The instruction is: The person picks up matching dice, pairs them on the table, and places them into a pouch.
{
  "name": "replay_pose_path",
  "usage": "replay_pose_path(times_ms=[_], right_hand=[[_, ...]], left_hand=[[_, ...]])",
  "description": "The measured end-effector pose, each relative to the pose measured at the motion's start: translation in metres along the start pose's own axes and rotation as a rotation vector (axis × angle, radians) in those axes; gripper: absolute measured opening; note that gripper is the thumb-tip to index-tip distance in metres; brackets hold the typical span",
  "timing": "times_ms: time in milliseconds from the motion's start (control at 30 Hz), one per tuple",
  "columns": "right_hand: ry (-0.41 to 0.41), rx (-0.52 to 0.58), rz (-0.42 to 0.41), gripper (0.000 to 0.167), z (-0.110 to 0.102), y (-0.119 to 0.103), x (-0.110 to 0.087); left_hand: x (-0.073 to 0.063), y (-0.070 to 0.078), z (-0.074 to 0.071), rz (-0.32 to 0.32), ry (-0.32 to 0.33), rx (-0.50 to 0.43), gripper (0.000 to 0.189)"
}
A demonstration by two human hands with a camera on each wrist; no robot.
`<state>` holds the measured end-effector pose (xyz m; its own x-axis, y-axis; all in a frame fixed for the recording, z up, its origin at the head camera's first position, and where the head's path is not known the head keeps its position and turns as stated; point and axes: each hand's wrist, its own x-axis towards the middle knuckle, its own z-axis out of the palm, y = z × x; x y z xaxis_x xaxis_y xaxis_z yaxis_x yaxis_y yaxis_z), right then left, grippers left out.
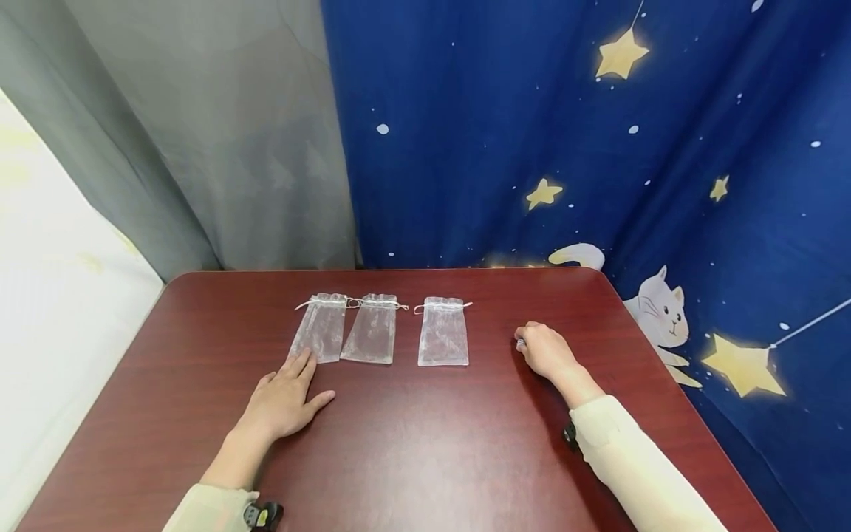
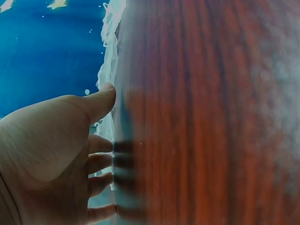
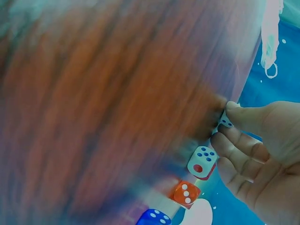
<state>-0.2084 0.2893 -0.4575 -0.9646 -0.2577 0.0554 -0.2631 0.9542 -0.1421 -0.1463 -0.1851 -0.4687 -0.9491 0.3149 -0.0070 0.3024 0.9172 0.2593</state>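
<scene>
Pinched die [image 3: 226,121]: held in right grip [image 1: 547,352], beside white die [image 3: 203,160], orange die [image 3: 186,192], blue die [image 3: 154,217] | 3 sheer bags [image 1: 368,332]: laid on worktop [image 1: 412,436]; leftmost bag [image 1: 322,329] overlapped by uncurled left grip [image 1: 282,403] | Handling: die best held by its sides, clear of adjacent dice.

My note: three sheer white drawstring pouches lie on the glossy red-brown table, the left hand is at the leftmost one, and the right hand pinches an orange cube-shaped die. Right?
Only the colour is wrong: the right wrist view shows the right hand pinching a white cube-shaped die, while the orange cube-shaped die sits outside its grip. The rest stands.
</scene>
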Motion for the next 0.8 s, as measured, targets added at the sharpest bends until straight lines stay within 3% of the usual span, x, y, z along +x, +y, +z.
replay_pose_path(times_ms=[333, 800], right_hand=[[0.03, 0.017, -0.011, 0.01, -0.005, 0.0, -0.003], [0.087, 0.018, -0.063, 0.004, -0.03, -0.021, -0.007]], left_hand=[[-0.001, -0.001, 0.002, 0.007, 0.011, 0.006, 0.076], [-0.003, 0.0, 0.003, 0.004, 0.022, 0.003, 0.076]])
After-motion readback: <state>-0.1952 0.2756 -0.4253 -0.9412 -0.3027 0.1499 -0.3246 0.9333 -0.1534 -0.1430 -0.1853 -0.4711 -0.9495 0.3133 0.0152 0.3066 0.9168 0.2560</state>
